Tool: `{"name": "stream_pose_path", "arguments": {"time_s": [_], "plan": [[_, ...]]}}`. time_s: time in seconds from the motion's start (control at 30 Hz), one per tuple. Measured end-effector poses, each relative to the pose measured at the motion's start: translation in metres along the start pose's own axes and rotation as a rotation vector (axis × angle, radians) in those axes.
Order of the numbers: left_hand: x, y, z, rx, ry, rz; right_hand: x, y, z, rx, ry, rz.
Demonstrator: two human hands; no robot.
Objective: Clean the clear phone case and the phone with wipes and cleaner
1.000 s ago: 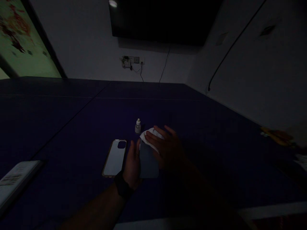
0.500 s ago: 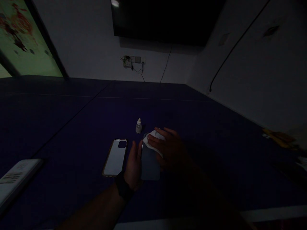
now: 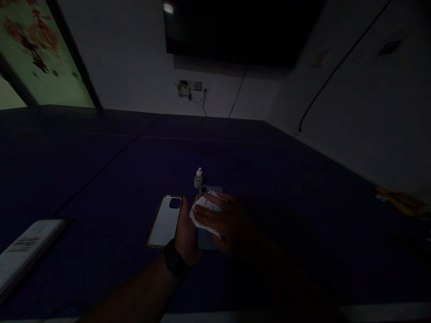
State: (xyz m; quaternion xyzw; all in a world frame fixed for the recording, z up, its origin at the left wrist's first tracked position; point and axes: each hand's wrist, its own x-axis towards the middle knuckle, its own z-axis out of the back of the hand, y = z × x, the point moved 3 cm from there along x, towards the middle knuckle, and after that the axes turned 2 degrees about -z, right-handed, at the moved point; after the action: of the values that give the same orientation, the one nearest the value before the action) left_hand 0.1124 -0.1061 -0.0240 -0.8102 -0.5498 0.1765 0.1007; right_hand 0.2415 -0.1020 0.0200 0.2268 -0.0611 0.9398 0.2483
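Note:
A blue-grey phone lies back up on the dark table, its camera corner at the far left. My right hand presses a crumpled white wipe onto the phone's back, fingers spread over the wipe. Along the phone's left edge stands my left hand, thumb and fingers stretched forward, a dark watch on its wrist. Its fingertips are partly hidden behind the wipe. Just left of that hand lies a clear phone case with a camera cutout. Beyond the phone stands a small dropper bottle.
A white box lies at the table's left. The dark blue table reaches back to a wall with sockets and cables. Above hangs a black screen. Orange and white items lie at the far right.
My right hand has slid the wipe from the phone's top toward its middle, so the camera corner now shows. The left hand stays at the phone's edge. The view has shifted slightly.

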Motion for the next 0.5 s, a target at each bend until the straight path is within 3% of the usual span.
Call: {"name": "stream_pose_path", "arguments": {"time_s": [0.3,0.43,0.5], "plan": [[-0.004,-0.002,-0.009,-0.017,-0.055,-0.006,-0.008,-0.005,0.002,0.029,-0.026,-0.016],[-0.005,-0.001,-0.010,0.021,-0.032,0.000,-0.008,-0.010,0.003,-0.067,-0.106,-0.095],[-0.006,-0.001,-0.009,0.042,-0.033,-0.014,-0.010,-0.012,0.004,-0.060,-0.118,-0.068]]}}
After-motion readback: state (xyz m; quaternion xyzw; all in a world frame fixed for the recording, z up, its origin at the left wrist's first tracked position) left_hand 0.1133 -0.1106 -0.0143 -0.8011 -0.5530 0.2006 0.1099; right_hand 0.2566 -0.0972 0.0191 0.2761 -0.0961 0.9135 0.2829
